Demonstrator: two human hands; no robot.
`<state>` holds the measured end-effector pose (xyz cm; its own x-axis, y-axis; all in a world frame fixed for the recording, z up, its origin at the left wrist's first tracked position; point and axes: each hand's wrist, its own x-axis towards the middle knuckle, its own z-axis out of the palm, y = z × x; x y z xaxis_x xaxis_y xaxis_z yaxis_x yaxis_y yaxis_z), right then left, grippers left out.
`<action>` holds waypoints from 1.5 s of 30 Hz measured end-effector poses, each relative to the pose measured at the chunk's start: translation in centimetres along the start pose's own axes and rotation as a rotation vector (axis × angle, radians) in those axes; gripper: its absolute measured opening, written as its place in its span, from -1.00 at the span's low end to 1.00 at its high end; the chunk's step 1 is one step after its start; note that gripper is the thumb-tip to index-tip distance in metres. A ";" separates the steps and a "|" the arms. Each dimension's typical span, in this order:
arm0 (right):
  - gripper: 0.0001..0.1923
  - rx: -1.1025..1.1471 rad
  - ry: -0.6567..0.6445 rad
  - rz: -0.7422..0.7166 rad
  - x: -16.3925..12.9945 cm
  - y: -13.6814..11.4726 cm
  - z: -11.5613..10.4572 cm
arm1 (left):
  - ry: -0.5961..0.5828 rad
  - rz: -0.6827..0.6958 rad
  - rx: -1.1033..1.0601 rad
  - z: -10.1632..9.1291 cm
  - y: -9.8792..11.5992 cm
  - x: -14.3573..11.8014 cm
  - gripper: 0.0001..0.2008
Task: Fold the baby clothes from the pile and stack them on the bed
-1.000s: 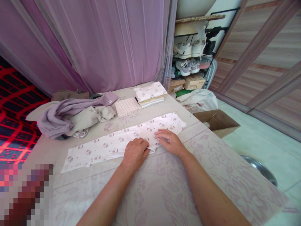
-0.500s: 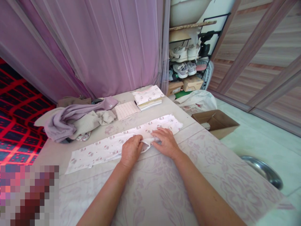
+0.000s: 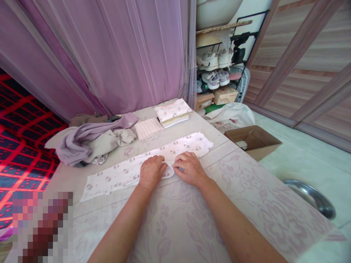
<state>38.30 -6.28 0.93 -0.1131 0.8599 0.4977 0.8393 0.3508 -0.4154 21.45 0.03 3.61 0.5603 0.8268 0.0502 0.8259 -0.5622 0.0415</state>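
Note:
A white garment with a small grey and red print point(image 3: 120, 171) lies as a long, narrow folded strip slanting across the floral-patterned bed cover point(image 3: 170, 223). My left hand point(image 3: 152, 171) is closed on its near edge around the middle, thumb toward the centre. Just to the right, my right hand point(image 3: 189, 168) pinches the same edge between thumb and fingers. Between the two hands the edge lifts into a small loop. Which kind of garment it is, I cannot tell.
Behind it stand a folded stack with printed cloth on top point(image 3: 174, 110) and a striped folded piece point(image 3: 149, 128). Loose clothes heap point(image 3: 95, 140) at the left. Past the right edge are an open cardboard box point(image 3: 263, 144), a metal basin point(image 3: 309, 197) and a shoe rack point(image 3: 216, 65).
My right hand has moved slightly left along the edge, and its spread fingers have closed into a pinch. My left hand stays on the cloth almost in place.

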 end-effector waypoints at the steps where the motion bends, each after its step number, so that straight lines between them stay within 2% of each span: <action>1: -0.89 0.006 -0.004 -0.007 0.0 -0.1 0.2 | -0.026 0.021 0.013 -0.2 -0.1 0.0 -0.84; 4: -0.89 0.012 -0.014 -0.024 0.0 -0.1 0.4 | -0.105 0.061 0.017 -0.7 -0.2 -0.1 -0.85; 8: -0.88 0.002 -0.019 -0.020 0.0 -0.2 0.2 | -0.173 0.029 -0.048 -0.9 -0.4 -0.1 -0.90; 10: -0.87 -0.027 -0.040 -0.012 -0.1 -0.3 0.0 | -0.144 -0.002 -0.072 -0.8 -0.5 -0.2 -0.92; 15: -0.81 -0.145 -0.192 0.018 -0.1 -0.9 -0.5 | 0.057 -0.047 -0.127 -0.3 -0.6 -0.5 -0.88; 21: -0.79 -0.203 -0.250 0.011 -0.1 -1.5 -0.6 | 0.161 -0.060 -0.156 0.5 -0.7 -0.7 -0.87; 28: -0.80 -0.242 -0.262 -0.002 -0.1 -1.4 0.0 | 0.156 0.013 -0.160 0.9 -0.9 -1.1 -0.82; 34: -0.81 -0.190 -0.238 0.007 -0.2 -1.2 0.4 | 0.118 0.038 -0.174 0.9 -1.0 -1.3 -0.74; 39: -0.81 -0.166 -0.234 -0.029 -0.1 -1.5 0.4 | 0.137 -0.009 -0.127 0.3 -1.6 -0.9 -0.85; 45: -0.85 -0.163 -0.238 0.030 -0.1 -1.7 0.4 | 0.110 0.046 -0.127 0.2 -1.7 -1.2 -0.91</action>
<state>36.62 -6.84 1.26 -0.1924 0.9385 0.2867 0.9165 0.2763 -0.2893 19.42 0.01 3.25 0.5815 0.7969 0.1638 0.7809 -0.6032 0.1623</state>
